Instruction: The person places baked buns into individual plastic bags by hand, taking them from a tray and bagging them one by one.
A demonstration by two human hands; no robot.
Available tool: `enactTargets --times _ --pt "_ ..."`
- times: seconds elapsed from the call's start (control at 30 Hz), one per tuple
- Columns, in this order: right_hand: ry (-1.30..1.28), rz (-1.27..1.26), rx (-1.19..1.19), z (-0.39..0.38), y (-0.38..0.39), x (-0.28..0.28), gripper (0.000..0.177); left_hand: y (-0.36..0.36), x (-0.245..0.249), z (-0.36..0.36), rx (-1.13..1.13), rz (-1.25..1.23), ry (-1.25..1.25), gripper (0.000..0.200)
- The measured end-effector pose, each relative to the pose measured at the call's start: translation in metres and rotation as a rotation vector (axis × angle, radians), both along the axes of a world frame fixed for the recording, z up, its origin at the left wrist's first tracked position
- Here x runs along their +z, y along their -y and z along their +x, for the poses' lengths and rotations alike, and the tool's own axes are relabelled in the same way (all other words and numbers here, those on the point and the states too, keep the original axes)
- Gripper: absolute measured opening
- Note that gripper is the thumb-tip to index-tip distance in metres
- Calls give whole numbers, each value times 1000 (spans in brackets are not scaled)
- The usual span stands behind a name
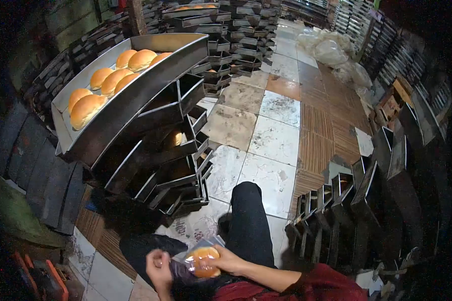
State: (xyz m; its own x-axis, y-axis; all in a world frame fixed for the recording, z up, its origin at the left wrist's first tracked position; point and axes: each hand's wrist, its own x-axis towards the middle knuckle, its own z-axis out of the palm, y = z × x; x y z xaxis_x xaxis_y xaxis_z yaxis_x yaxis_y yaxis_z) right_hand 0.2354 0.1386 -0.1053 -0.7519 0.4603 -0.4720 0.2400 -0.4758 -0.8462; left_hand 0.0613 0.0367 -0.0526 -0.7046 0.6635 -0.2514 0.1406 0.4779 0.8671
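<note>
Low over my lap, my right hand grips a round golden bun that sits inside a clear plastic bag. My thumb lies over the bun's side. Just left of the bag, my left hand has its fingers curled in, slightly blurred; what they hold, if anything, is hidden. A large metal tray at upper left carries several glossy buns. It rests on top of a stack of similar trays.
More stacked trays stand at the back, and others line the right side. Crumpled clear plastic lies on the floor at the far right. The tiled floor runs between the stacks. An orange-edged crate is at lower left.
</note>
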Motion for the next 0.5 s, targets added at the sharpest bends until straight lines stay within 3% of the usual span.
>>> enactTargets --times 0.07,0.1,0.13,0.2,0.23,0.27,0.3,0.37,0.4,0.43,0.5 --pt "-198 -145 -441 -8 -7 7 54 -5 9 4 302 105 -928 30" --pt "-143 -3 -493 -6 -13 4 48 -1 7 5 488 176 -582 43" --pt "-170 169 -526 -6 -18 18 44 -10 23 17 478 173 -590 43" --pt "-231 369 -419 -11 -6 38 44 -29 52 46 563 575 633 46" --pt "-228 520 -245 -12 4 51 44 -35 35 39 485 610 728 47" --pt "-470 663 -148 -17 18 40 53 -42 13 27 429 724 610 45" --pt "-509 747 -77 -23 21 43 59 -46 13 15 342 749 649 49" --pt "-535 786 3 -21 21 49 71 -76 55 40 279 768 622 51" --pt "-534 793 4 -16 14 57 71 -56 32 44 -78 642 667 53" --pt "-594 656 -123 -12 8 70 71 -40 4 30 -48 384 971 56" --pt "-724 662 -363 -9 -8 82 76 -40 -3 21 -14 122 1259 60"
